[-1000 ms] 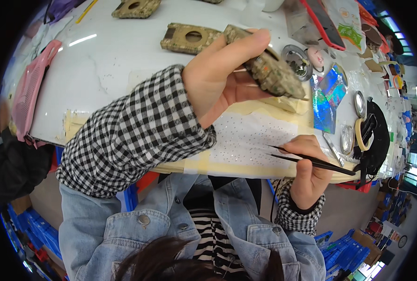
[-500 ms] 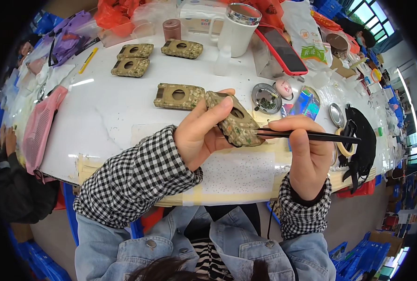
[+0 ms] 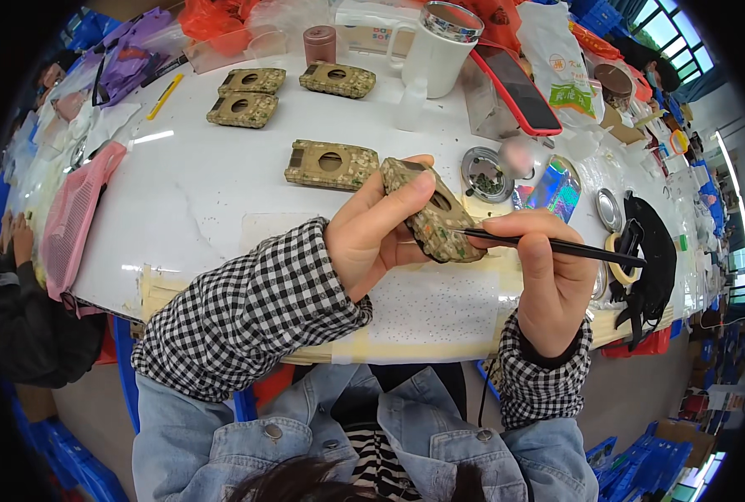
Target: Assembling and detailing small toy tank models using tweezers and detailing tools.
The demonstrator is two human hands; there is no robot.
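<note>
Big white table (image 3: 188,188) here, speckled paper sheet (image 3: 427,309) by my edge. My left hand (image 3: 368,241) has its fingers clamped around a camo model hull (image 3: 445,240), up over the table, and my right hand's (image 3: 550,276) are pinched on black tweezers (image 3: 573,247), tips right at the hull.

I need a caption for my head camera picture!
Left hand holds a camouflaged model hull, right hand holds black tweezers at it; four similar hulls lie beyond.
</note>
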